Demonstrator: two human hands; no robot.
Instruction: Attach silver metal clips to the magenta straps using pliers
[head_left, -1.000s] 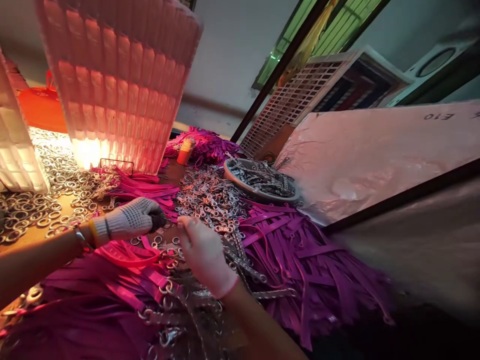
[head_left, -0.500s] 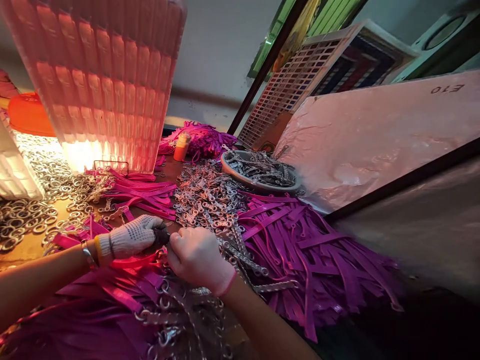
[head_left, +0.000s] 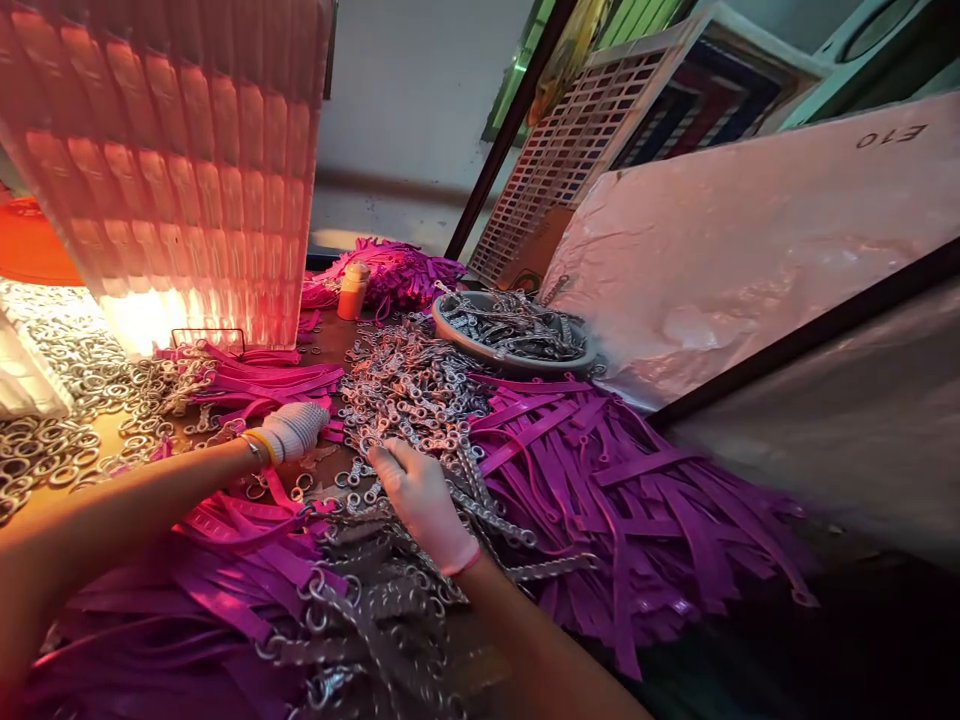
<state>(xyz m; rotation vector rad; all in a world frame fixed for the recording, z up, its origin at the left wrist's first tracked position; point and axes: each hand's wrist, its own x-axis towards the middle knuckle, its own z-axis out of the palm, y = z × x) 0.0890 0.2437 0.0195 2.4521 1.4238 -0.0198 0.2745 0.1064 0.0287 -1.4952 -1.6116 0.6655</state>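
My left hand (head_left: 296, 430), in a white knit glove with a yellow cuff, is curled beside the pink-purple straps (head_left: 274, 378); its fingertips are turned away, so what they hold is hidden. My right hand (head_left: 424, 500), in a thin white glove, is at the near edge of a heap of silver metal link pieces (head_left: 412, 390), thumb and fingers pinched at one of them. Below both hands lie purple straps (head_left: 225, 590) joined by metal rings to braided chain-like pieces (head_left: 375, 610).
A grey basin (head_left: 480, 348) of braided pieces stands behind the heap. Purple straps (head_left: 577, 480) spread out on the right. Loose metal rings (head_left: 60, 450) cover the left side, near a lit ribbed panel (head_left: 202, 190). An orange bottle (head_left: 352, 292) stands at the back.
My hands were together over the straps; now they are apart. The left has moved forward and slightly left, while the right has shifted a little right onto the link heap. The view has tilted slightly.
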